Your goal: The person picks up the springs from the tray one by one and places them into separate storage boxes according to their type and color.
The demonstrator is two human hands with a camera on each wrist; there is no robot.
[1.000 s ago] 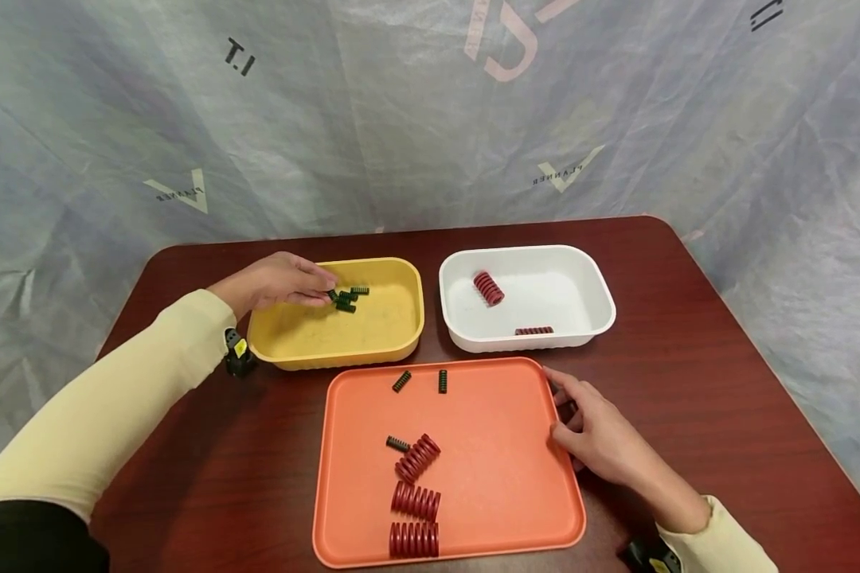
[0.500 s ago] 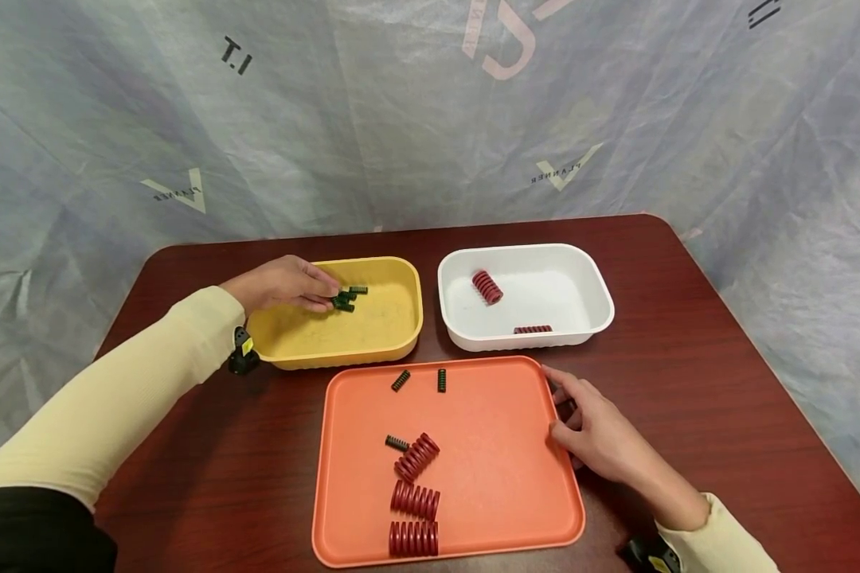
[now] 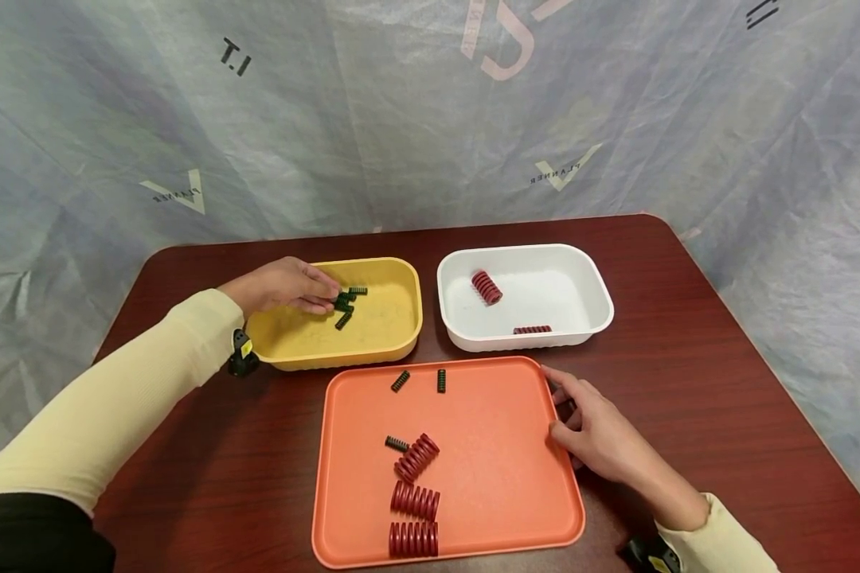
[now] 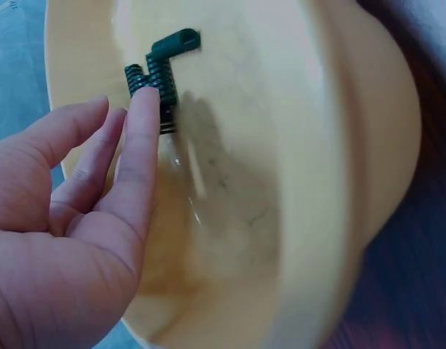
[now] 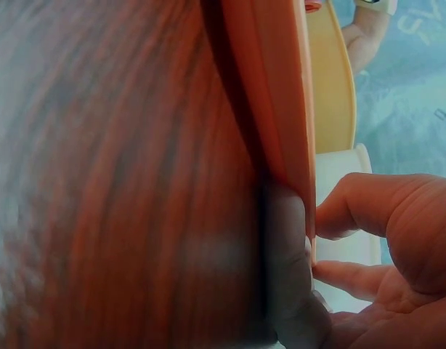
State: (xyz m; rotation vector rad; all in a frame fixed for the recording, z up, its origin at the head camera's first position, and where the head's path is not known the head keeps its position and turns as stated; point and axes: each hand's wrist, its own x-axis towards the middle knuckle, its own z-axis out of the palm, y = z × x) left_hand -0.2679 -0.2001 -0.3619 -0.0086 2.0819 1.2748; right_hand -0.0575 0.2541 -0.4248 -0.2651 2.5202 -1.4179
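My left hand [image 3: 297, 286] reaches into the yellow tub [image 3: 387, 342]. One fingertip touches a cluster of small green coil springs [image 4: 161, 76], while the thumb stays apart from it. Another green spring [image 3: 343, 320] lies just in front of the cluster. My right hand [image 3: 602, 434] holds the right rim of the orange tray [image 3: 502, 461], pinching it between thumb and fingers, as the right wrist view shows. On that tray lie large red coil springs, such as the front one [image 3: 413, 539], and three small green springs, one of them upright in view [image 3: 441, 380].
A white tub [image 3: 566, 294] stands right of the yellow one, with a red spring [image 3: 486, 287] and another red spring [image 3: 533, 329] by its front wall. All rest on a dark red wooden table [image 3: 702, 382]. A printed grey sheet [image 3: 401, 119] hangs behind.
My left hand has moved slightly right, onto the green springs. One green spring has shifted toward the front of the yellow tub, away from the cluster. The right hand stays at the tray rim.
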